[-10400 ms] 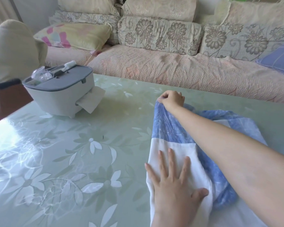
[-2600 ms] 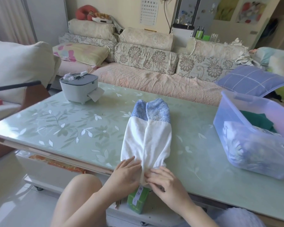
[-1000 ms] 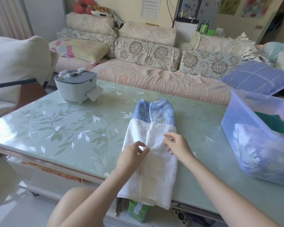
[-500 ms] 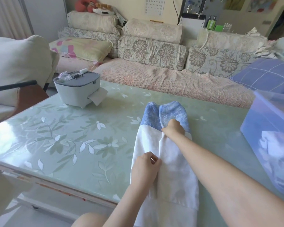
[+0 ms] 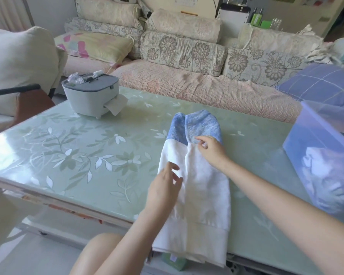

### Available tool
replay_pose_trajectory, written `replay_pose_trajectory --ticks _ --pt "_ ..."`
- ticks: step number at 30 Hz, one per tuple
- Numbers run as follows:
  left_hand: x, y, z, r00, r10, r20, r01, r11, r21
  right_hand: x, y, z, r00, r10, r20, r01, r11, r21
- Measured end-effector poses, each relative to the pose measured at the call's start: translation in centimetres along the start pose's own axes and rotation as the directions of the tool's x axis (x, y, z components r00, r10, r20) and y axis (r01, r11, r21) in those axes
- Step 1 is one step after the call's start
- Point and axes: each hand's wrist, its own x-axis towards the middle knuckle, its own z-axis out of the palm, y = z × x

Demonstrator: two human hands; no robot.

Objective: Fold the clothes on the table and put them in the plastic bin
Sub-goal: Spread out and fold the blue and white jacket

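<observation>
A white garment with a blue far end lies folded lengthwise into a narrow strip on the pale green glass table. Its near end hangs over the table's front edge. My left hand hovers over the strip's left half, fingers relaxed and spread, holding nothing. Farther along, my right hand is just above the line where white meets blue, fingers loosely bent and empty. The translucent plastic bin stands on the table at the right, with folded clothes showing through its wall.
A grey-lidded white tissue box with a tissue sticking out sits at the table's far left. A sofa with floral cushions runs behind the table. A blue checked pillow lies behind the bin.
Both hands have let go of the centre seam they were pinching half a second ago and now hover loosely above the garment. The garment lies as before.
</observation>
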Motion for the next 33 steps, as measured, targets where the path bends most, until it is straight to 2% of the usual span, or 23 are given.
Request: replay_pose_trajectory --ticks 2,3,4,6,8,10,13,16,18,22,24,26,28,30,33 --pt "-0.7 -0.9 -1.6 0.993 0.117 0.011 -0.117 0.992 0.038 -4.0 0.1 -2.3 0.993 -0.092 0.068 0.092 0.996 0.000" --pt "-1.1 -1.6 -2.5 0.979 0.192 0.062 -0.198 0.976 0.092 -6.4 0.3 -3.3 0.980 -0.137 0.146 0.139 0.990 -0.003" --pt "-1.7 -2.5 -3.4 0.952 0.274 0.137 -0.294 0.944 0.150 -9.0 0.6 -4.1 0.951 -0.196 0.240 0.202 0.979 -0.001" --pt "-3.0 -4.2 -4.9 0.866 0.402 0.297 -0.466 0.865 0.187 -13.8 1.5 -5.0 0.835 -0.344 0.429 0.387 0.922 -0.014" --pt "-4.6 -5.4 -5.7 0.781 0.406 0.475 -0.552 0.805 0.218 -17.6 2.2 -5.2 0.718 -0.385 0.580 0.519 0.851 -0.078" --pt "-5.4 -6.1 -5.9 0.712 0.375 0.594 -0.623 0.728 0.287 -20.0 2.8 -4.8 0.655 -0.376 0.656 0.588 0.798 -0.130" --pt "-5.2 -6.3 -5.8 0.682 0.426 0.595 -0.697 0.624 0.352 -21.1 3.3 -3.6 0.652 -0.367 0.663 0.641 0.734 -0.225" --pt "-4.9 -6.6 -5.0 0.638 0.533 0.556 -0.766 0.515 0.385 -21.2 3.5 -2.6 0.734 -0.396 0.552 0.582 0.785 -0.212" --pt "-4.8 -6.5 -4.4 0.615 0.595 0.518 -0.788 0.486 0.378 -21.3 3.9 -1.8 0.768 -0.430 0.475 0.564 0.805 -0.183" --pt "-4.6 -5.9 -4.5 0.660 0.645 0.386 -0.750 0.591 0.295 -21.3 3.9 -1.2 0.818 -0.501 0.283 0.549 0.827 -0.122" --pt "-5.3 -4.5 -4.9 0.709 0.625 0.327 -0.701 0.676 0.227 -21.1 2.8 -2.1 0.878 -0.421 0.228 0.433 0.902 -0.001" --pt "-6.3 -2.9 -5.3 0.828 0.470 0.305 -0.521 0.847 0.107 -21.0 1.7 -3.6 0.919 -0.241 0.313 0.203 0.968 0.150" --pt "-6.9 -1.8 -5.4 0.911 0.310 0.272 -0.301 0.951 -0.074 -20.4 0.9 -5.2 0.936 -0.140 0.323 0.035 0.950 0.309" --pt "-6.6 -1.0 -4.7 0.966 0.177 0.188 -0.140 0.971 -0.194 -19.1 0.7 -6.1 0.951 -0.094 0.295 -0.030 0.920 0.392" --pt "-5.4 -0.5 -3.0 0.991 0.016 0.130 0.005 0.987 -0.163 -17.3 1.0 -5.6 0.973 0.025 0.230 -0.108 0.928 0.356"
